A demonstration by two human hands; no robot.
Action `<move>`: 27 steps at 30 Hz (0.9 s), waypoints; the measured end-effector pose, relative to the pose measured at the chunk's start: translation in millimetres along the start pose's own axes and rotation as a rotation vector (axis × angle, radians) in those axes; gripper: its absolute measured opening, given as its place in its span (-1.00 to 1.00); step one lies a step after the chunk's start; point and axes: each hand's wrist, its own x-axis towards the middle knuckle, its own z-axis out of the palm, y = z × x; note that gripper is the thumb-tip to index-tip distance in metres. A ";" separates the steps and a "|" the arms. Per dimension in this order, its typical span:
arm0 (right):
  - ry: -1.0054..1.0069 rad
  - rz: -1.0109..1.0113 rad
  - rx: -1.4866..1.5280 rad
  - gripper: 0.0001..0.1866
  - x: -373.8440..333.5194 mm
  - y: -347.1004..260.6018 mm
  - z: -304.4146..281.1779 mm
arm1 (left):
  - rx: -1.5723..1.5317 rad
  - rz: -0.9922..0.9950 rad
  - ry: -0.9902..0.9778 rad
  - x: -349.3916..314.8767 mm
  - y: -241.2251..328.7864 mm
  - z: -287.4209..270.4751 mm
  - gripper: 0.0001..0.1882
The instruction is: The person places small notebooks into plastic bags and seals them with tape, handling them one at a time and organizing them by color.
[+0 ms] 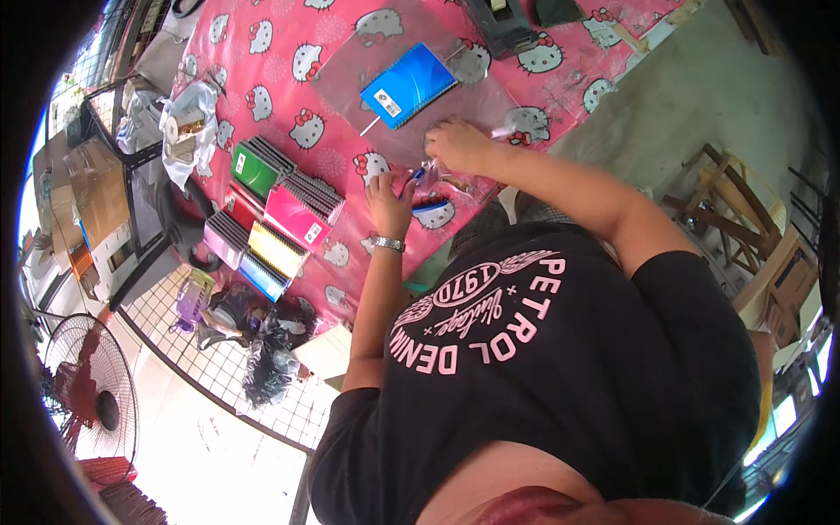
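Observation:
A blue spiral notebook [409, 85] lies on a large clear plastic sheet [350, 74], with a thin white strip sticking out from under it at both ends. My right hand [459, 147] is at the sheet's near edge, fingers curled onto the plastic. Just to the left and nearer, my left hand [389, 203] closes around a slim blue tool [415, 177]; its exact kind is too small to make out. Crumpled clear plastic [451, 182] is bunched between the hands. Close to the left hand, another blue object [430, 207] rests at the table's near edge.
Stacks of spiral notebooks in several colours [278, 206] stand left on the pink cartoon-print tablecloth [306, 57]. A dark device [500, 26] is at the far side. White plastic bag [188, 131], black bags [267, 359] and a fan [92, 385] are farther left; wooden furniture [726, 206] is right.

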 end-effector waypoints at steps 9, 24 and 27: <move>0.045 -0.140 0.147 -0.88 9.0 -16.3 4.5 | -0.171 0.044 0.091 -23.4 -20.2 10.7 -0.72; 0.041 0.006 0.157 -0.88 24.0 -30.4 -43.9 | 0.063 0.060 0.328 5.7 39.5 -9.3 -0.28; 0.249 -0.160 0.000 -0.84 11.5 -31.7 -58.3 | 0.154 0.216 0.268 27.9 53.5 -23.3 -0.50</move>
